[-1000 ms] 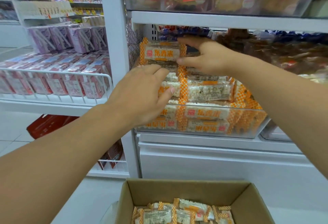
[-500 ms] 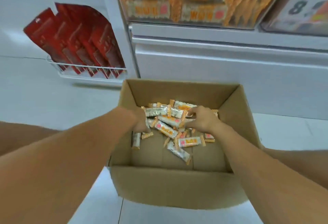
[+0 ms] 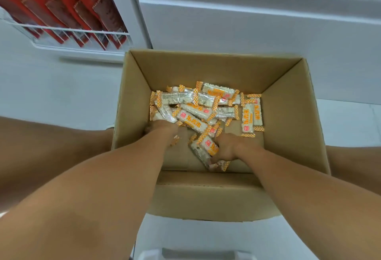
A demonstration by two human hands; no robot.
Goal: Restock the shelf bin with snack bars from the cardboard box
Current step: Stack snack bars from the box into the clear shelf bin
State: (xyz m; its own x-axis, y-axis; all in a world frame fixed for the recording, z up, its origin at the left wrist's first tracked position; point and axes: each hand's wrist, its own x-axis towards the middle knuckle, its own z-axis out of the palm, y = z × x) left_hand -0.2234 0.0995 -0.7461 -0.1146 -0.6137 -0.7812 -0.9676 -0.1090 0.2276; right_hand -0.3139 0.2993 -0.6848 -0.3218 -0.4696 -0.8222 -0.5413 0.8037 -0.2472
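Down inside the cardboard box (image 3: 288, 115), both hands are among the snack bars (image 3: 198, 105). Right hand (image 3: 227, 147) has fingers curled round a couple of bars (image 3: 208, 148) at the near side of the pile, near the box's front wall. Left hand (image 3: 162, 127) is at the pile's near-left edge, touching bars; fingers are hidden under the wrappers, so can't tell its grip. Remaining bars lie loose and overlapping toward the back of the box floor. Wrappers: clear with orange checked ends, red logo, orange characters, too blurred to read. Box sits on a white floor (image 3: 51, 94) against a white shelf base (image 3: 247, 22). Red packets (image 3: 68, 6) stand in a wire rack (image 3: 68, 33) upper left. Shelf bin is out of frame.
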